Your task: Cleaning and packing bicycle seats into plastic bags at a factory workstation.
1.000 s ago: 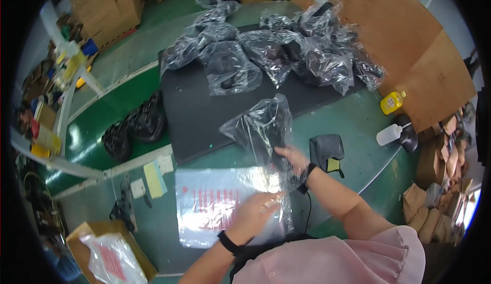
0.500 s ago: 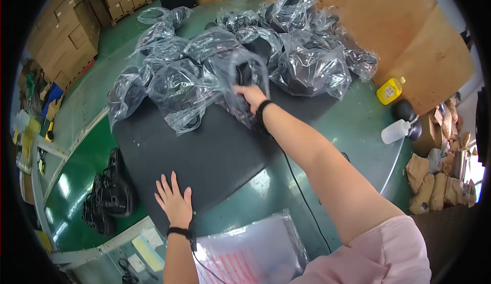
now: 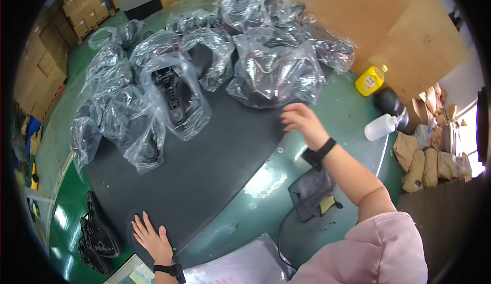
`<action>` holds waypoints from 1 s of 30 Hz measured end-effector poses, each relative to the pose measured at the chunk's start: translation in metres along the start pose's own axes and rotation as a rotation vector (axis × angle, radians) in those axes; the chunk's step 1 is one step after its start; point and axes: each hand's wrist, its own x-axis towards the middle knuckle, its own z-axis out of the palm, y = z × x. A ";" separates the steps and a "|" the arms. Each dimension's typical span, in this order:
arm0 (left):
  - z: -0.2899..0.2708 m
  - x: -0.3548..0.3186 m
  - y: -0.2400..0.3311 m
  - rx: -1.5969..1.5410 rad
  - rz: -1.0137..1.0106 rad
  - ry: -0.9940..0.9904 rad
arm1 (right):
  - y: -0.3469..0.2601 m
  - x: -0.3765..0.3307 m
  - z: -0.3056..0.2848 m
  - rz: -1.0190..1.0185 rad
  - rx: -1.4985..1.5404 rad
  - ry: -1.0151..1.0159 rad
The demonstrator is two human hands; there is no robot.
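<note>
My left hand lies flat on the near left of a black mat, fingers spread. Near the mat's right edge my right hand is raised with loosely bent fingers, and I see nothing in it. Left of it and farther back, a clear plastic bag lies on the mat. Inside is a long black moulded part, its ribbed, hollow side facing up. Just beyond my right hand sits another bagged dark part. Both wrists wear black bands, and a cord runs near the right side.
Several more bagged black parts crowd the far side. Unbagged black parts stand at lower left. A grey cloth, a clear plastic sheet, a yellow bottle and a white squeeze bottle lie around the right and front.
My right hand has let go of the bagged part and drawn back to the right. That part's ribbed side now shows. The view has swung right; my left hand stays flat on the mat.
</note>
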 end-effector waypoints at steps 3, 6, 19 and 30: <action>0.003 0.002 0.006 0.010 0.001 0.002 | -0.007 -0.020 -0.073 0.036 -0.046 0.207; 0.008 0.000 0.005 0.011 -0.008 0.013 | -0.041 -0.041 -0.097 0.032 -0.005 0.227; -0.136 0.053 -0.018 -0.553 0.234 0.030 | -0.335 0.021 -0.097 -0.638 0.446 0.183; -0.100 0.088 0.484 0.014 0.632 0.235 | -0.011 0.240 -0.353 -0.196 0.331 0.731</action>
